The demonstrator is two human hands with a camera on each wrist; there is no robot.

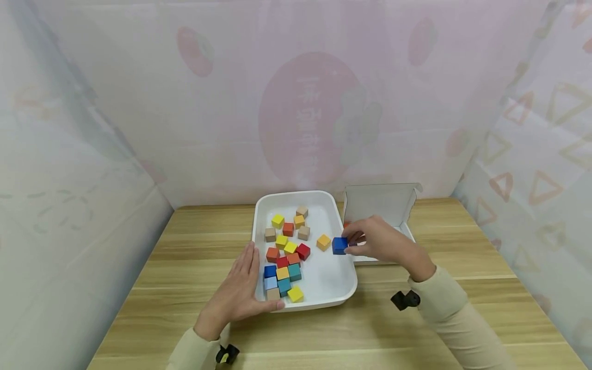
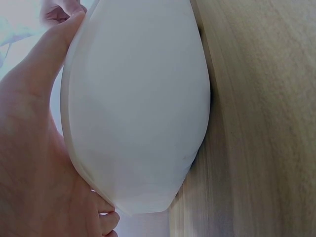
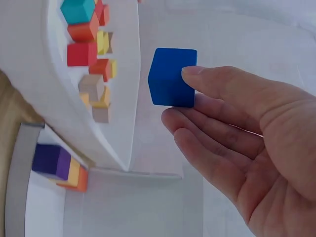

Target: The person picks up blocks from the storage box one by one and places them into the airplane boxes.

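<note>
Now the right hand pinches the blue cube over the tray's rim; keep it level while the flat left hand steadies the tray.

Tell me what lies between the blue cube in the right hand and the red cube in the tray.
In the head view, one orange cube sits between the blue cube and the red cube, on bare tray floor.

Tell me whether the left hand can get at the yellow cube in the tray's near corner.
Probably yes. The left hand rests open on the tray rim, right beside that yellow cube, and nothing covers it.
</note>
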